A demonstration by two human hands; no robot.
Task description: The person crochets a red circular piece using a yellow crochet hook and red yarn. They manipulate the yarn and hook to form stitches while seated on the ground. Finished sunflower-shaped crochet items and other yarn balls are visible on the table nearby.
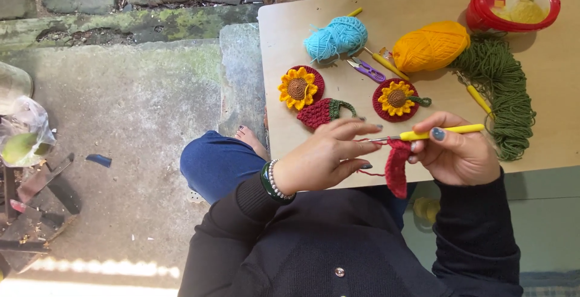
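Right hand (456, 155): closed around yellow-handled crochet hook (441, 132), thumb pressed on top of handle, metal tip pointing left into the work. Left hand (326, 155): half open, fingers spread and extended right, fingertips pinching top edge of red crochet piece (396, 167) and tensioning red yarn strand (370, 142). Wears beaded bracelet and dark green bangle (272, 181) at wrist.

Red crochet piece: hangs between both hands, just below hook tip, over near edge of wooden board (544, 73), above black-sweatered lap.

On board, beyond hands:
- sunflower coaster on red base (300, 87), left of centre
- second sunflower coaster with green stem (397, 99), just above hook
- red strawberry-shaped piece with green top (323, 112), touching first coaster, close to left fingertips
- light blue yarn ball (336, 37), back left
- orange yarn skein (430, 46), back centre
- green yarn hank (504, 91), right, running down past right hand
- purple-handled snips (365, 69), between blue and orange yarn
- spare yellow-handled hooks (386, 64), beside snips and at green hank
- red plastic tub with lid (513, 4), back right corner

Nothing between hands and work. Off board: blue-jeaned knee and bare foot (251, 140) at left, mossy concrete floor (121, 91), clear plastic bag (24, 131) far left.
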